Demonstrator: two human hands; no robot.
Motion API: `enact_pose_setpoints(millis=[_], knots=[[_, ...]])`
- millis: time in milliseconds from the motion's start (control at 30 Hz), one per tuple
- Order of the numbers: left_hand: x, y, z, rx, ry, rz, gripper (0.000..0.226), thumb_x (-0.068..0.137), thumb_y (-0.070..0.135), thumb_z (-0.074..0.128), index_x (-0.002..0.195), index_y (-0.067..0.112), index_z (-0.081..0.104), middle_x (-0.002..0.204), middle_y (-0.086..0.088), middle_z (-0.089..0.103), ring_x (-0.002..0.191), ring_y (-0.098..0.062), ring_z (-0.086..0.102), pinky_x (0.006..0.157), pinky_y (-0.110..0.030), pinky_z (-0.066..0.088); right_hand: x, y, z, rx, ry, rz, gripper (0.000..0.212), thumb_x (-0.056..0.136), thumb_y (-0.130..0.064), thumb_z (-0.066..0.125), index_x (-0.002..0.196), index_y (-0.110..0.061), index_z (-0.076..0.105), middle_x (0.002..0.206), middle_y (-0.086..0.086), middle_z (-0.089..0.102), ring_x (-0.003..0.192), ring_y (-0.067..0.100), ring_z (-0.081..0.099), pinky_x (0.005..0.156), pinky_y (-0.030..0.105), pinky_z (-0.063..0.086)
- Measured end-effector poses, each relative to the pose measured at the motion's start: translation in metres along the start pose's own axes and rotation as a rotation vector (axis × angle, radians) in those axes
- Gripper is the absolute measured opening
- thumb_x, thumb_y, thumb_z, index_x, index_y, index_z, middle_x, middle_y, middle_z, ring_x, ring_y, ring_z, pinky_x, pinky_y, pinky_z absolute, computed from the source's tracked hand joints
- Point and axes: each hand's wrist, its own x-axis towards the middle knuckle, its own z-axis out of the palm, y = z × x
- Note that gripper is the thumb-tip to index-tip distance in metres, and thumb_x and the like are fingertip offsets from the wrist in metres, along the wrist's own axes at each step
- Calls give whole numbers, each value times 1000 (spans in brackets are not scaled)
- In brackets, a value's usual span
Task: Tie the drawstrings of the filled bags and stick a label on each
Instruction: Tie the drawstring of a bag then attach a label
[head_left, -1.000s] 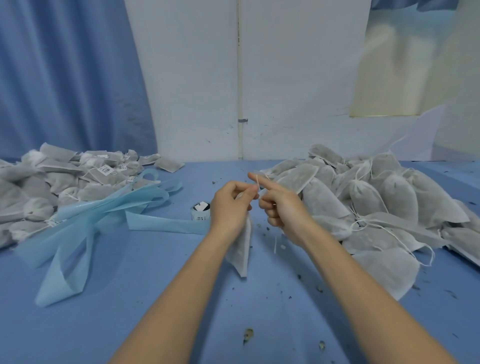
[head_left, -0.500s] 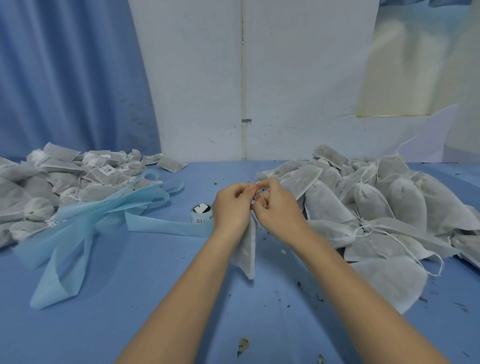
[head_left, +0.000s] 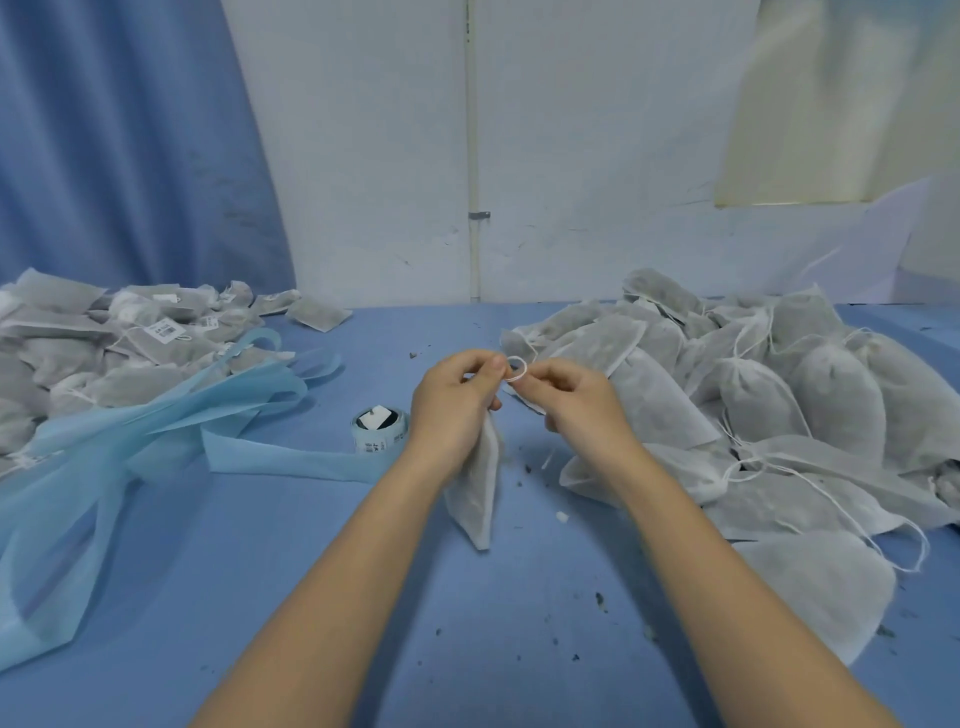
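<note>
Since the earlier frame, the two hands have been drawn slightly apart and a small loop of thin white drawstring has been formed between them. That loop is pinched from the left by the curled fingers of the left hand and from the right by the thumb and forefinger of the right hand. The small grey-white non-woven filled bag is held at its neck in the grip of the left hand and hangs below it, its lower corner close to the blue worktop; whether it touches cannot be told. A heap of untied grey bags lies to the right, and a pile of labelled bags lies to the far left. A roll of labels stands just left of the left hand, beside crumpled light-blue fabric sheets.
</note>
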Motion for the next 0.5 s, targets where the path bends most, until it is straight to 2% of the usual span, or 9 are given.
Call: enact_pose_setpoints(millis=[67,133,200,267,300,367,433,500], knots=[[2,-3,-2,48,-3,32,25,93,23,56,72,32,65,80,6,56,53,3,52,55,-7,35,5,-1,-6,-1,-17,16,12,81,-33,73,75,-23,75,50,-19,51,46,-1,42,53,17,34],[4,-6,-2,142,13,108,23,92,23,58,71,30,65,92,3,54,64,-3,56,63,-6,38,9,-3,-9,47,-36,89,20,73,-35,77,76,-15,76,50,-15,45,45,2,37,45,13,31],[6,-9,1,261,57,202,16,91,24,60,77,23,69,94,3,52,76,-8,55,70,-7,38,16,-4,-7,215,-48,206,22,71,-26,79,69,-5,70,55,-5,38,46,7,28,40,16,24],[8,-12,3,360,135,290,15,91,22,61,84,16,72,92,5,49,76,0,49,70,-3,34,20,-7,-5,420,-66,303,20,78,-19,75,64,-6,67,56,-1,40,43,7,25,37,16,20],[9,-13,3,388,165,311,15,91,21,60,85,14,72,92,5,48,75,2,48,70,-2,33,21,-7,-5,486,-86,313,21,79,-23,74,66,-8,68,56,-2,43,43,6,26,36,16,20],[10,-16,4,390,186,291,15,92,21,59,87,14,72,93,4,50,76,1,47,70,-1,32,21,-4,-6,417,-123,238,22,75,-31,77,74,-9,73,53,-9,42,43,4,30,38,14,25],[10,-19,5,346,175,225,15,93,22,58,89,14,70,97,1,56,85,-5,50,73,-5,33,19,-1,-4,218,-121,151,13,79,-25,76,81,-12,76,46,-18,45,40,0,41,41,10,31],[8,-20,6,282,155,148,15,94,22,54,90,16,67,98,1,59,94,-12,54,81,-15,36,21,2,0,165,-75,157,6,81,-18,73,83,-13,76,44,-20,50,41,-5,47,42,9,33]])
